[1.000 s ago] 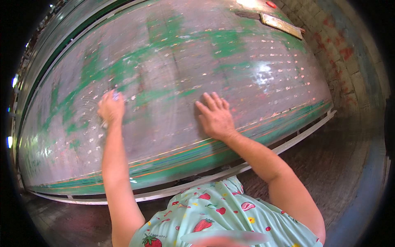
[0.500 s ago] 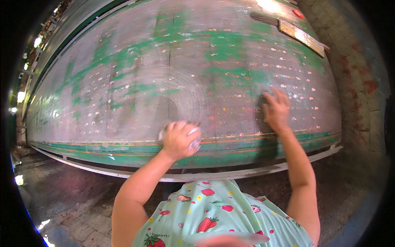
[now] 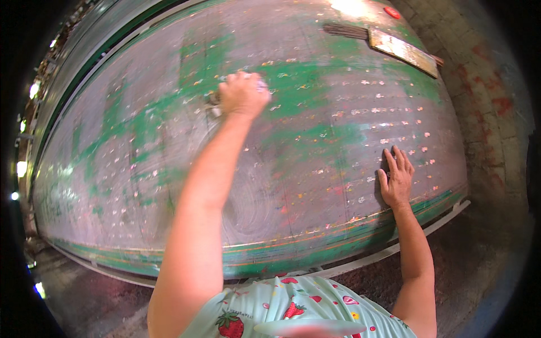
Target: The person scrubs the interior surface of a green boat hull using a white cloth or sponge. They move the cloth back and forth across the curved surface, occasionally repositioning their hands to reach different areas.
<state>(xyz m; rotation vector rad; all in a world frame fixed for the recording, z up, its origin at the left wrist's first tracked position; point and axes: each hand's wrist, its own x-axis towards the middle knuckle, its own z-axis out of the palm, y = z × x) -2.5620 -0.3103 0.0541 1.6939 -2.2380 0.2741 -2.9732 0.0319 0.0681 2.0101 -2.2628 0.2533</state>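
— So, where are the two hands?

— Both are on the big worn table [image 3: 315, 141], a grey-pink surface with patches of green paint that fills most of the frame. The left hand [image 3: 243, 94] is stretched far out to the upper middle of the picture, arm nearly straight. The right hand [image 3: 396, 179] lies at the right of the frame, near the table's front edge.

— Fingers?

— The right hand is flat, palm down, fingers spread wide and pressed to the surface, holding nothing. The left is curled into a loose fist over something small and pale – a wad or pad [image 3: 213, 107], a bit of it peeking out at the hand's left side. It is blurred, so what it is exactly I cannot tell.

— Anything else on the table?

— Small pale flecks scattered in rows across the middle and right. At the upper right lies a flat yellowish board [image 3: 403, 50] with a dark bundle of thin sticks [image 3: 345, 31] just beside its left end, well apart from both hands.

— And below?

— At the bottom edge, a light green garment with strawberries [image 3: 287, 310], and dark floor [image 3: 484, 248] to the right of the table.
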